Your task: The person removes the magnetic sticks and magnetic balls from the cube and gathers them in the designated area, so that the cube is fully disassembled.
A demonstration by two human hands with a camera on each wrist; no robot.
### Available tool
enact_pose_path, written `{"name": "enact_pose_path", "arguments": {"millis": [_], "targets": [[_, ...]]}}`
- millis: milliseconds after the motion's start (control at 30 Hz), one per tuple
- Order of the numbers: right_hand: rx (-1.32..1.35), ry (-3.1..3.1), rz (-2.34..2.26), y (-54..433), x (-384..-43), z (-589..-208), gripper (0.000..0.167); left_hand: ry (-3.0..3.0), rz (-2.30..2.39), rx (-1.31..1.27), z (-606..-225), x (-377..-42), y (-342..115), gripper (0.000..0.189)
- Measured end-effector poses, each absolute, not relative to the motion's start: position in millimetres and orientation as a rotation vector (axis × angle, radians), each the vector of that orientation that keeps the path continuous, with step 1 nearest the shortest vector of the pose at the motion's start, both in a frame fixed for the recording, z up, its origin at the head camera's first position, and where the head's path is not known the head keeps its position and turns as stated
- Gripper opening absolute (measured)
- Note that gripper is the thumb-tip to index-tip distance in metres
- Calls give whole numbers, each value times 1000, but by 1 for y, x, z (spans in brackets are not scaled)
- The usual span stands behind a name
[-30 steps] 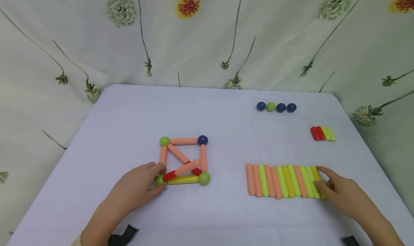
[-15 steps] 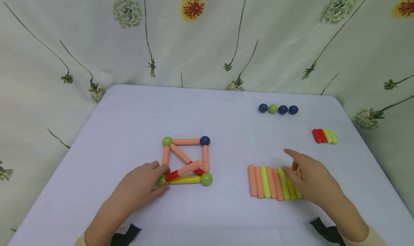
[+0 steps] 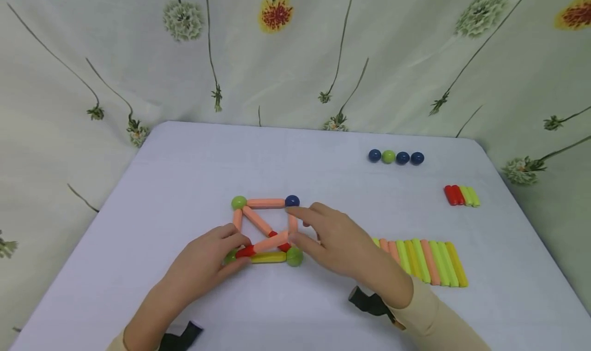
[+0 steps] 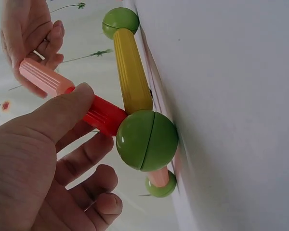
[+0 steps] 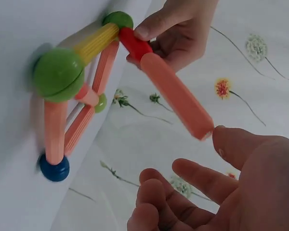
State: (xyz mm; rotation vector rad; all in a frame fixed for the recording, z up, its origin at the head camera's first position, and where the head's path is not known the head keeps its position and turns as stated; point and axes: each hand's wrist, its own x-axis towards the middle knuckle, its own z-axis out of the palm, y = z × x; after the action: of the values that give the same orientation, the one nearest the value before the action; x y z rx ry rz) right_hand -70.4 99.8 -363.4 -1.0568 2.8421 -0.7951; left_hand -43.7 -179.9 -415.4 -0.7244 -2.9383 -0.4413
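Note:
A square frame of magnetic sticks and balls lies on the table, with a green ball [image 4: 147, 140] at its near left corner and a yellow stick [image 3: 269, 257] along its near side. From that ball a short red stick [image 4: 105, 115] rises at a slant, with a pink stick [image 5: 176, 96] joined to its upper end. My left hand [image 3: 208, 256] pinches the red stick between thumb and fingers. My right hand [image 3: 339, 240] is at the pink stick's free end, its thumb at the tip and its fingers spread apart. A dark blue ball [image 3: 292, 201] marks the far right corner.
A row of pink, green and yellow sticks [image 3: 431, 261] lies at the right, partly behind my right forearm. Short red and green sticks [image 3: 461, 195] sit farther right. Several blue and green balls [image 3: 389, 156] line up near the table's far edge.
My right hand has moved left from the right end of the stick row to the raised pink stick. My left hand has shifted from around the corner ball onto the red stick.

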Motion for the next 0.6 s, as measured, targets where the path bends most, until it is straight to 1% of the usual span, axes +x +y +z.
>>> {"name": "enact_pose_path", "arguments": {"millis": [100, 167, 300, 600], "targets": [[-1141, 2812, -795, 83, -70, -363, 41, -2922, -451, -743, -415, -45, -181, 25], [-1187, 2758, -837, 77, -70, -363, 33, -2904, -460, -757, -417, -45, -182, 25], [-1201, 2599, -991, 72, -72, -365, 21, -2873, -471, -778, -419, -45, -182, 25], [-868, 2460, -1428, 85, -77, -371, 24, -2910, -465, -729, -418, -45, -182, 26]]}}
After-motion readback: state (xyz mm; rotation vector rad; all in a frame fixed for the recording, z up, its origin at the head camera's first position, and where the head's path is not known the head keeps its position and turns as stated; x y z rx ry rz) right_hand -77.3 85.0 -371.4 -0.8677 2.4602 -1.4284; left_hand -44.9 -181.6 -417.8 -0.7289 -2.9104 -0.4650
